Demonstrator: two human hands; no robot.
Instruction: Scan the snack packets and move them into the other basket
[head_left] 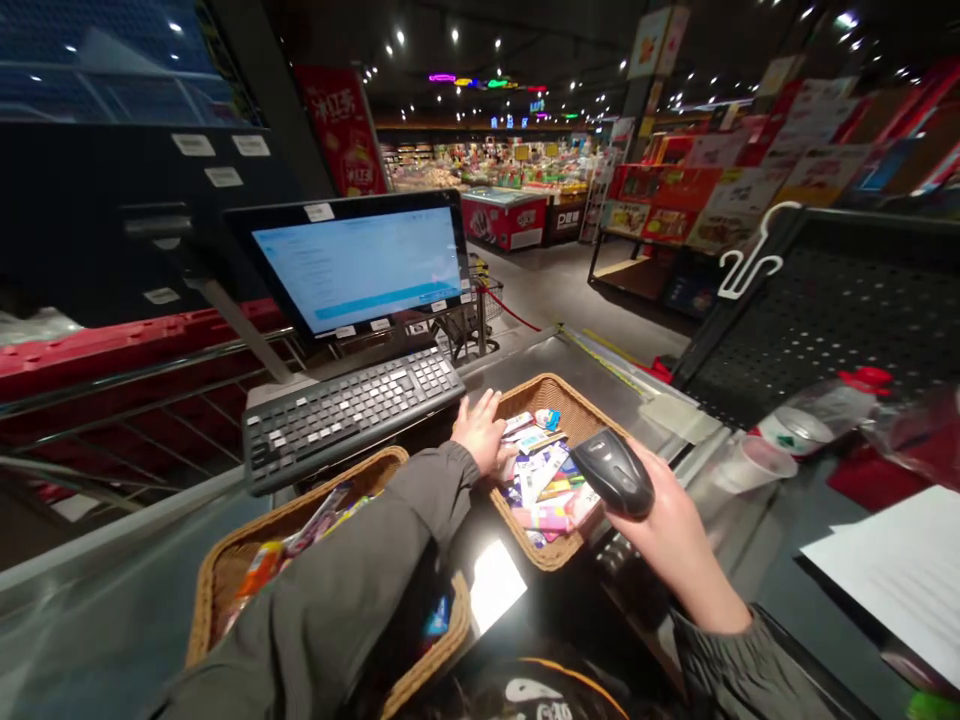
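the right hand (660, 515) holds 1 black scanner (611, 472) above a wicker basket (544, 392); judged light, stiff, drop-sensitive, best gripped beneath its head. nose apparently forward-left, long axis slanting back rightward. the left hand (480, 437) is at the basket's left rim; its grip cannot be told.

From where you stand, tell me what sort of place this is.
Most likely a supermarket checkout: a handheld scanner in the right hand, a monitor behind a keyboard, and stocked shelves beyond.
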